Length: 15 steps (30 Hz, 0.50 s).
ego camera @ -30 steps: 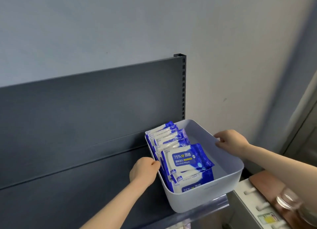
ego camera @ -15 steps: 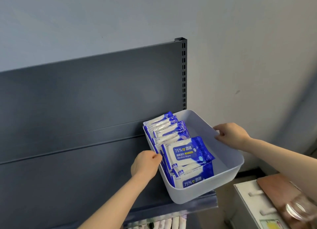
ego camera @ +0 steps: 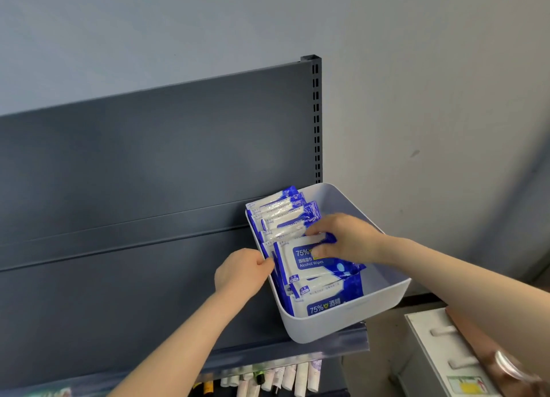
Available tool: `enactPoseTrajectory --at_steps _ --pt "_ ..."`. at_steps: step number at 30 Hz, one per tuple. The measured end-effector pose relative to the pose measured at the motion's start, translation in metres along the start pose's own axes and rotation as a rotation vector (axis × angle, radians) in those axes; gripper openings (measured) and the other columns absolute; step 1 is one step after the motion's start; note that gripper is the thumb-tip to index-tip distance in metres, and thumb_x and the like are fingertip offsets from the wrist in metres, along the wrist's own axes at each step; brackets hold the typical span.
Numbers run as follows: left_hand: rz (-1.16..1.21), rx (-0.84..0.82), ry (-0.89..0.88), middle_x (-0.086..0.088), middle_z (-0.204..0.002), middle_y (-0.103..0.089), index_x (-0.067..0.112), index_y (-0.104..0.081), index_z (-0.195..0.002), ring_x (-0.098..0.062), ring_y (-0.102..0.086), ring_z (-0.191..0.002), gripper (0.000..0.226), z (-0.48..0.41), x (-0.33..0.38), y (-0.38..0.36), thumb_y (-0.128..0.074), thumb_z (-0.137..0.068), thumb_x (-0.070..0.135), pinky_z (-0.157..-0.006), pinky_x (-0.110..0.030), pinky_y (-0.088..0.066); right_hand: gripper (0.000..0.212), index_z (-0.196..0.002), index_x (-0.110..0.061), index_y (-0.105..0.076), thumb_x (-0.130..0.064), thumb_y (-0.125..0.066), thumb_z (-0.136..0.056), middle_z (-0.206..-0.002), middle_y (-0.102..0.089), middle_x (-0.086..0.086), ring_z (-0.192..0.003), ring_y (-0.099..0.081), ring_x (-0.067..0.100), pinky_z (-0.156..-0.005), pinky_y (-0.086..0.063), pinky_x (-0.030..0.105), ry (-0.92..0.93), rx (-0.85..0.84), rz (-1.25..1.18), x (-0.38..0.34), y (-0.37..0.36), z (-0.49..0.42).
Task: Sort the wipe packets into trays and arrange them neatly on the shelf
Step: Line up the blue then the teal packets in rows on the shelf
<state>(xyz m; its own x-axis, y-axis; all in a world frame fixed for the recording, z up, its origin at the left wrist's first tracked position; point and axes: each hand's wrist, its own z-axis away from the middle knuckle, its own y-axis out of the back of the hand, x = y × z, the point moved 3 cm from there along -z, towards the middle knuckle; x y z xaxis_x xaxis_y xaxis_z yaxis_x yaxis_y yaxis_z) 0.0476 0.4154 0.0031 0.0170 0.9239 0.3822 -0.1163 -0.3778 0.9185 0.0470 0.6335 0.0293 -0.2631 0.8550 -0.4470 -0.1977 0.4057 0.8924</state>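
A pale grey tray (ego camera: 351, 322) sits at the right end of a dark grey shelf (ego camera: 148, 307). Several blue-and-white alcohol wipe packets (ego camera: 285, 215) stand in a row along its left side, and the front packet (ego camera: 324, 307) shows "75%". My left hand (ego camera: 241, 273) grips the tray's left rim with curled fingers. My right hand (ego camera: 342, 237) is inside the tray, its fingers laid on the top edge and face of a tilted wipe packet (ego camera: 303, 265). The tray's right half holds no packets.
The shelf's back panel (ego camera: 148, 158) rises behind, ending at a slotted upright (ego camera: 316, 114) against the wall. Tubes and small items (ego camera: 282, 378) hang on the level below. A white cabinet (ego camera: 440, 352) with a brown object on it stands at lower right.
My right hand left the tray's right rim and moved left into the tray onto a wipe packet. My left hand stayed on the left rim.
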Motion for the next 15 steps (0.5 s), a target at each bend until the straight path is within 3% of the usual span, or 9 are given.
enactPoseTrajectory --at_steps 2,5,10,15 --pt "-0.041 -0.01 -0.025 0.008 -0.058 -0.049 0.021 -0.042 -0.056 -0.008 -0.046 -0.053 0.048 -0.001 -0.001 0.003 -0.048 -0.092 0.052 -0.052 -0.023 -0.036 0.057 -0.132 -0.029 -0.047 -0.043 -0.069 -0.081 -0.134 -0.052 -0.011 -0.117 -0.053 0.009 -0.092 -0.047 0.027 0.012 -0.123 0.037 -0.007 -0.007 -0.001" --pt "-0.058 0.007 -0.05 0.007 -0.059 -0.05 0.02 -0.041 -0.057 -0.007 -0.045 -0.052 0.049 -0.004 -0.002 0.012 -0.046 -0.092 0.054 -0.051 -0.023 -0.034 0.058 -0.129 -0.026 -0.049 -0.042 -0.073 -0.077 -0.129 -0.055 -0.01 -0.117 -0.054 0.012 -0.094 -0.047 0.028 0.005 -0.155 0.061 -0.009 -0.009 -0.002" --pt "-0.061 0.124 -0.071 0.004 -0.06 -0.053 0.017 -0.046 -0.062 -0.011 -0.046 -0.054 0.043 -0.016 -0.002 0.037 -0.045 -0.093 0.046 -0.052 -0.024 -0.036 0.045 -0.107 -0.029 -0.051 -0.038 -0.078 -0.072 -0.111 -0.056 -0.013 -0.104 -0.057 0.009 -0.083 -0.047 0.021 -0.048 -0.119 0.02 -0.007 -0.006 0.001" --pt "-0.004 0.136 -0.175 -0.001 -0.069 -0.065 0.011 -0.056 -0.072 -0.018 -0.063 -0.06 0.04 -0.024 0.01 0.046 -0.046 -0.093 0.044 -0.056 -0.031 -0.05 0.041 -0.108 -0.03 -0.05 -0.041 -0.073 -0.077 -0.12 -0.061 -0.014 -0.097 -0.059 0.003 -0.071 -0.043 0.015 -0.124 -0.014 0.007 -0.003 0.003 0.013"
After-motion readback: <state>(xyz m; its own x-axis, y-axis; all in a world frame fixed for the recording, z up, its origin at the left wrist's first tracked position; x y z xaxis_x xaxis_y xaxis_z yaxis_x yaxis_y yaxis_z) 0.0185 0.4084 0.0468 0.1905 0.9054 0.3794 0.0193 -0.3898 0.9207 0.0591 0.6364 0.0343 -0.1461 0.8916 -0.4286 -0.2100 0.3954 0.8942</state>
